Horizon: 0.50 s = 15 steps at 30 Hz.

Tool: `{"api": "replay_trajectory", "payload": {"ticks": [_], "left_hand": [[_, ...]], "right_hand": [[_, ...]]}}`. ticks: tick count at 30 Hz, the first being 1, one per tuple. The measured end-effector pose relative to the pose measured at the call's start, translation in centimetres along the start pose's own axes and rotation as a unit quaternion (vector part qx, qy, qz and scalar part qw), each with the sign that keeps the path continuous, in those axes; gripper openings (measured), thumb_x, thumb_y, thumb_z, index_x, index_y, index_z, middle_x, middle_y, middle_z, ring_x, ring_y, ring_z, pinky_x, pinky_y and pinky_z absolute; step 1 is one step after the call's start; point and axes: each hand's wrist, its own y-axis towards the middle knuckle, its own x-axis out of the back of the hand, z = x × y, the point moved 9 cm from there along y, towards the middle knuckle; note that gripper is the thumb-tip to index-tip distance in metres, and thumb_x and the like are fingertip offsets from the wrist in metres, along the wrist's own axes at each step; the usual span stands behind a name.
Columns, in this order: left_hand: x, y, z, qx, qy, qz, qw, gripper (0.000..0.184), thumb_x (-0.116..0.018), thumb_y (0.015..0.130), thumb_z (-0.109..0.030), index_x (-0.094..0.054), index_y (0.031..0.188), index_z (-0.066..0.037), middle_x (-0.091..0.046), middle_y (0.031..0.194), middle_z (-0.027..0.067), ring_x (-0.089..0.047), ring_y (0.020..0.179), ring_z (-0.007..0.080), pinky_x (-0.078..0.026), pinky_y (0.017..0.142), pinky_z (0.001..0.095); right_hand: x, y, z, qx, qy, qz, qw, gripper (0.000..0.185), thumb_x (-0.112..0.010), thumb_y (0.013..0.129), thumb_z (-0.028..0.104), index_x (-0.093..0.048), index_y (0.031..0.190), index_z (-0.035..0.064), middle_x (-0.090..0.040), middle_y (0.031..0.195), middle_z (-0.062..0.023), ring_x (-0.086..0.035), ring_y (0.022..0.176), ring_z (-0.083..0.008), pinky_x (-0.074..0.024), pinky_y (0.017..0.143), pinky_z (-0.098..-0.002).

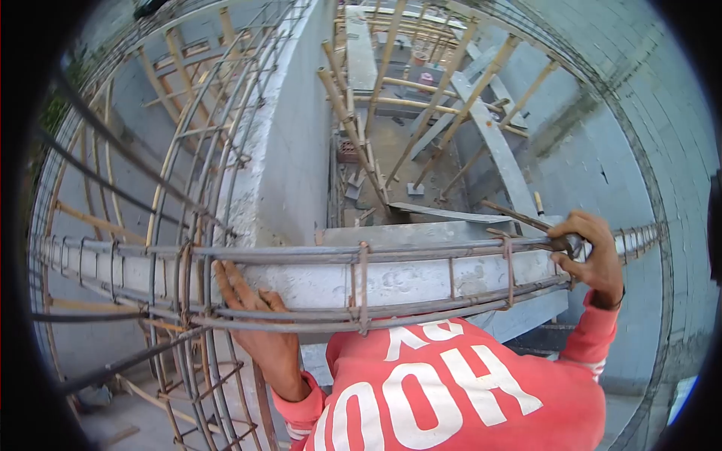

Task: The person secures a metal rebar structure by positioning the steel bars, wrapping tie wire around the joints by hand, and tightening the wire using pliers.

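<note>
A long horizontal rebar cage [363, 286] lies along the top of a grey wall, with thin ties joining its bars. My left hand [263, 327] reaches up under the near bars, its fingers spread on the pale wall top [398, 278] beside the cage's junction with upright bars. At the right end, my right hand [594, 255] is curled round a dark, rounded metal tool [568, 245] at the far bars. The tool's exact shape is partly hidden by my fingers. Both arms wear red sleeves.
Upright rebar [188, 293] crosses the cage at left, with loose bars jutting toward me. A tall grey wall [289, 143] runs away from me. Beyond the cage is a deep drop with bamboo poles [451, 113] and planks [496, 146].
</note>
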Motion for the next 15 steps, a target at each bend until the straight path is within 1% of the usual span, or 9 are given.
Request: {"api": "replay_trajectory", "payload": {"ticks": [1, 4, 5, 7, 8, 10, 11, 13, 15], "left_hand": [[-0.1, 0.0, 0.0, -0.003, -0.030, 0.003, 1.000, 0.064, -0.049, 0.095, -0.010, -0.035, 0.156, 0.003, -0.037, 0.159, 0.0254, -0.047, 0.136, 0.0481, -0.038, 0.111, 0.0530], [-0.1, 0.0, 0.1, -0.015, -0.083, 0.000, 0.996, 0.067, -0.052, 0.089, -0.005, -0.038, 0.153, 0.006, -0.037, 0.158, 0.0278, -0.051, 0.131, 0.0481, -0.042, 0.107, 0.0502], [-0.1, -0.1, 0.3, -0.010, -0.076, 0.002, 0.997, 0.068, -0.053, 0.088, -0.005, -0.038, 0.153, 0.006, -0.037, 0.158, 0.0274, -0.054, 0.125, 0.0468, -0.044, 0.103, 0.0496], [-0.2, -0.2, 0.7, 0.018, -0.055, 0.012, 0.998, 0.071, -0.055, 0.085, -0.005, -0.039, 0.153, 0.005, -0.039, 0.157, 0.0260, -0.062, 0.111, 0.0437, -0.050, 0.093, 0.0484], [-0.1, -0.2, 1.2, 0.043, -0.040, 0.006, 0.998, 0.071, -0.055, 0.085, -0.005, -0.039, 0.153, 0.005, -0.039, 0.157, 0.0260, -0.062, 0.111, 0.0437, -0.050, 0.093, 0.0484], [0.1, -0.1, 1.0, 0.029, -0.075, -0.020, 0.997, 0.071, -0.056, 0.083, -0.005, -0.041, 0.152, 0.004, -0.043, 0.155, 0.0230, -0.065, 0.097, 0.0400, -0.052, 0.081, 0.0467], [0.0, -0.1, 1.3, 0.017, -0.046, -0.037, 0.998, 0.079, -0.063, 0.084, -0.012, -0.034, 0.156, 0.001, -0.044, 0.155, 0.0213, -0.069, 0.072, 0.0422, -0.057, 0.061, 0.0480], [0.1, -0.2, 1.6, 0.037, -0.050, -0.039, 0.997, 0.080, -0.063, 0.083, -0.011, -0.033, 0.156, 0.001, -0.044, 0.155, 0.0212, -0.070, 0.073, 0.0416, -0.057, 0.062, 0.0477], [0.2, -0.2, 1.5, 0.054, -0.067, -0.019, 0.996, 0.082, -0.066, 0.081, -0.009, -0.034, 0.156, 0.001, -0.046, 0.154, 0.0214, -0.070, 0.075, 0.0402, -0.058, 0.063, 0.0470]], "right_hand": [[0.3, -0.7, -1.2, -0.043, 0.013, -0.048, 0.998, 0.039, -0.084, 0.063, 0.011, -0.073, 0.099, 0.0079, -0.069, 0.094, -0.0099, -0.065, 0.097, -0.0335, -0.0472, 0.090, -0.0418], [2.4, -2.9, -1.2, 0.004, -0.053, -0.170, 0.984, 0.029, -0.083, 0.070, 0.016, -0.071, 0.094, 0.0046, -0.071, 0.093, -0.0084, -0.062, 0.108, -0.0328, -0.0437, 0.099, -0.0445], [3.6, -3.2, -1.6, 0.022, -0.059, -0.202, 0.977, 0.030, -0.082, 0.072, 0.020, -0.069, 0.094, 0.0039, -0.068, 0.091, -0.0088, -0.060, 0.105, -0.0321, -0.0432, 0.097, -0.0441], [6.1, -3.0, -1.0, 0.051, -0.089, -0.197, 0.975, 0.034, -0.080, 0.075, 0.027, -0.065, 0.093, 0.0025, -0.063, 0.089, -0.0095, -0.056, 0.098, -0.0308, -0.0422, 0.093, -0.0434], [7.6, -2.6, -0.3, 0.067, -0.109, -0.177, 0.976, 0.036, -0.079, 0.076, 0.031, -0.063, 0.092, 0.0018, -0.061, 0.088, -0.0099, -0.054, 0.095, -0.0302, -0.0416, 0.091, -0.0430], [9.1, -1.2, 2.2, 0.102, -0.156, -0.087, 0.979, 0.043, -0.076, 0.080, 0.038, -0.059, 0.091, 0.0005, -0.056, 0.085, -0.0107, -0.051, 0.089, -0.0289, -0.0406, 0.088, -0.0422], [9.3, -0.3, 3.8, 0.117, -0.183, -0.028, 0.976, 0.047, -0.075, 0.081, 0.042, -0.056, 0.090, -0.0002, -0.053, 0.084, -0.0110, -0.049, 0.086, -0.0282, -0.0401, 0.086, -0.0419], [9.0, 1.2, 6.8, 0.144, -0.234, 0.084, 0.958, 0.046, -0.075, 0.082, 0.039, -0.056, 0.095, -0.0005, -0.055, 0.091, -0.0112, -0.048, 0.087, -0.0267, -0.0407, 0.087, -0.0403], [8.9, 1.6, 8.7, 0.186, -0.222, 0.115, 0.950, 0.039, -0.074, 0.081, 0.036, -0.056, 0.086, 0.0013, -0.050, 0.078, -0.0091, -0.047, 0.081, -0.0256, -0.0390, 0.079, -0.0409]]}}
